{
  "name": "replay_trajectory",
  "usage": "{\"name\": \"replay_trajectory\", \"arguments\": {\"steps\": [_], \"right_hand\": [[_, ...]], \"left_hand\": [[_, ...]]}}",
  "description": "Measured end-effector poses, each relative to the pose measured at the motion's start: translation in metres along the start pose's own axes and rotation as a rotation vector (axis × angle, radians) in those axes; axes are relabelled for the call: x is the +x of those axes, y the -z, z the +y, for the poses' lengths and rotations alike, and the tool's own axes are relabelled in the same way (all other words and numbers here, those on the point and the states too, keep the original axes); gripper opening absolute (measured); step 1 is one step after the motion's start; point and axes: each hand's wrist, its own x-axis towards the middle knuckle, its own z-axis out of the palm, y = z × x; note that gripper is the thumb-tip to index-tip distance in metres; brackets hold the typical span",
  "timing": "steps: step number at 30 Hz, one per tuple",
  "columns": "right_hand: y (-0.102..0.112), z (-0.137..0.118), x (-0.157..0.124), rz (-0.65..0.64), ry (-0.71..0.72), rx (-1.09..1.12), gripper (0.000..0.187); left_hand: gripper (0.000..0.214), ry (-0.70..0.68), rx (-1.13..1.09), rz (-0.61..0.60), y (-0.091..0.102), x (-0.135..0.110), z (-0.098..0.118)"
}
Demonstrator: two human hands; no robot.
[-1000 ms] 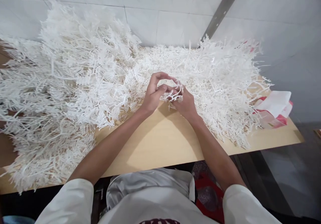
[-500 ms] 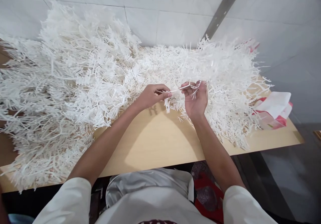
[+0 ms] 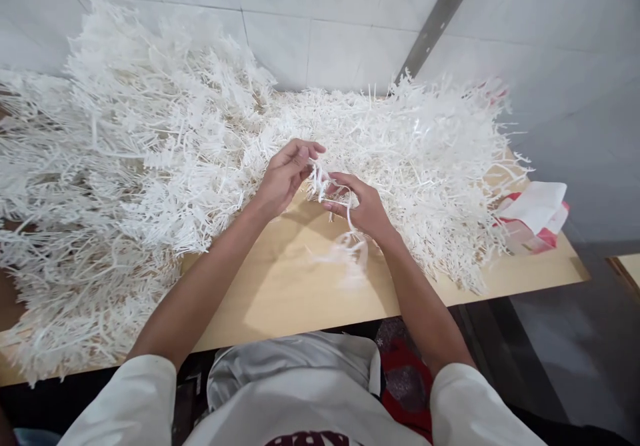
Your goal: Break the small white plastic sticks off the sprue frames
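Observation:
Over the front edge of a large white heap, my left hand point(image 3: 286, 176) pinches a white artificial branch point(image 3: 319, 185) between thumb and fingers. Just to its right, my right hand point(image 3: 369, 207) has its thumb and fingers closed around the same branch. The branch's thin stem bends down past the right hand, and its forked end hangs blurred above the table. Around both hands spreads the heap of white artificial branches point(image 3: 390, 146), tangled and spiky.
A taller white pile point(image 3: 165, 119) stands on the left of the wooden table point(image 3: 280, 286). At the right end sits a red and white plastic bag point(image 3: 537, 223). A tiled wall point(image 3: 280, 39) with a metal upright point(image 3: 435, 19) rises behind. Something red point(image 3: 407, 379) lies below the table edge.
My left hand has moved up and left, and my right hand has come down and left. The branch, held stretched between them earlier, now bends down past my right hand.

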Motion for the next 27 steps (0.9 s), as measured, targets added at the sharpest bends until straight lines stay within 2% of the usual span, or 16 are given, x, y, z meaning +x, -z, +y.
{"name": "replay_trajectory", "arguments": {"steps": [3, 8, 14, 16, 20, 23, 27], "right_hand": [[0.003, 0.0, 0.001, 0.119, 0.073, -0.117, 0.04], [0.004, 0.004, 0.0, 0.287, 0.237, -0.365, 0.028], [0.001, 0.006, -0.006, 0.423, 0.367, -0.336, 0.023], [-0.001, 0.007, -0.007, 0.401, 0.356, -0.365, 0.02], [-0.003, 0.008, -0.007, 0.385, 0.246, -0.499, 0.026], [-0.002, 0.009, -0.008, 0.445, 0.184, -0.57, 0.023], [0.0, 0.011, -0.008, 0.615, 0.224, -0.505, 0.02]], "left_hand": [[0.033, -0.067, 0.044, 0.132, 0.0, 0.002, 0.001], [0.034, -0.103, 0.01, 0.17, -0.004, 0.002, 0.011], [0.031, -0.103, 0.004, 0.236, 0.003, 0.005, 0.014], [0.029, -0.102, -0.007, 0.252, 0.005, 0.006, 0.012], [0.033, -0.117, 0.03, 0.239, 0.001, 0.005, 0.013], [0.036, -0.123, 0.068, 0.226, -0.004, 0.003, 0.015], [0.035, -0.073, 0.101, 0.137, -0.004, 0.002, 0.014]]}}
